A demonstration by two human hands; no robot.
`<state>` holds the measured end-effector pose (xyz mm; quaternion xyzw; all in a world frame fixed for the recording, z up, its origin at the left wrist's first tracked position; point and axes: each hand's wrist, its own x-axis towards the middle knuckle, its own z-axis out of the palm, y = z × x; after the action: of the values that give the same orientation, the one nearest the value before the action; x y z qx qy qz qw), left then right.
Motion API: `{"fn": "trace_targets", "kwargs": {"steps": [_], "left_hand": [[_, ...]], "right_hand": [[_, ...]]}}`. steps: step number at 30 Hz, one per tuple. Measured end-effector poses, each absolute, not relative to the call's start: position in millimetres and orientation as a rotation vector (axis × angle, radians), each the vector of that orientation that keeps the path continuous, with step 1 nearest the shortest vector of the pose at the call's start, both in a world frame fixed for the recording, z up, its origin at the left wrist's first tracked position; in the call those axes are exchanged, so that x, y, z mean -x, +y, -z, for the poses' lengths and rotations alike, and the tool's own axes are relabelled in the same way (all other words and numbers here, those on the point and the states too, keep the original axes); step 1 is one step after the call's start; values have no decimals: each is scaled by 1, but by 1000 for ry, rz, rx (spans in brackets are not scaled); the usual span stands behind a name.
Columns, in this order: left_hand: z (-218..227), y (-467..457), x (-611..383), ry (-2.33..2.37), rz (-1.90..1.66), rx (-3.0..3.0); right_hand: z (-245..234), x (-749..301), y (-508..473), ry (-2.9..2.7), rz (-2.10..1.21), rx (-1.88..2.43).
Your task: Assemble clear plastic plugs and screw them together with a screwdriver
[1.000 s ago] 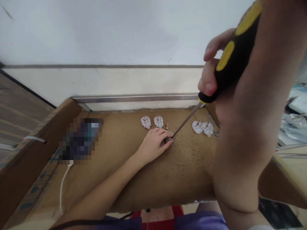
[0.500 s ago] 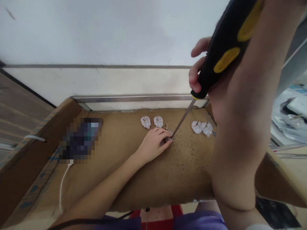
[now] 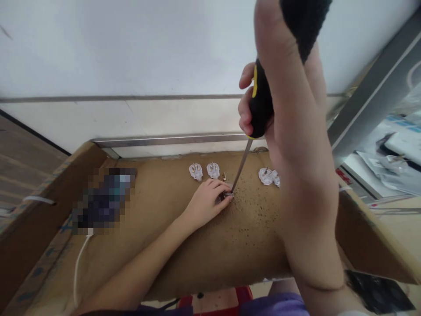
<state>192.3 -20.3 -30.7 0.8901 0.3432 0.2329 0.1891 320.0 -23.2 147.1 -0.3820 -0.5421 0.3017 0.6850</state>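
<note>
In my right hand point(image 3: 283, 87) is a screwdriver point(image 3: 259, 105) with a black and yellow handle, its shaft slanting down to the left. The tip meets a small plug part point(image 3: 227, 193) that my left hand point(image 3: 210, 199) pinches against the cardboard; fingers partly hide this part. Beyond my left hand lie two clear plug pieces with metal pins, a left one point(image 3: 196, 171) and a right one point(image 3: 213, 170). A small brass-coloured piece point(image 3: 224, 177) is beside them. More clear plug pieces point(image 3: 265, 176) lie to the right, partly behind my right forearm.
The work surface is a cardboard sheet point(image 3: 158, 197) with raised side walls, dotted with small dark marks. At the left lies a pixelated, phone-like device point(image 3: 108, 197) with a white cable point(image 3: 77, 267). Plastic bags point(image 3: 388, 169) lie on a surface at the far right.
The screwdriver handle and my right hand have turned and swung left, the shaft now steeper. The tip stays at the plug part, which my left hand still pinches. The view has shifted slightly.
</note>
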Motion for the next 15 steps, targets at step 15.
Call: {"fn": "trace_targets", "kwargs": {"steps": [15], "left_hand": [[30, -21, -191, 928, -650, -2498]], "right_hand": [[-147, -312, -27, -1064, -612, 697]]}}
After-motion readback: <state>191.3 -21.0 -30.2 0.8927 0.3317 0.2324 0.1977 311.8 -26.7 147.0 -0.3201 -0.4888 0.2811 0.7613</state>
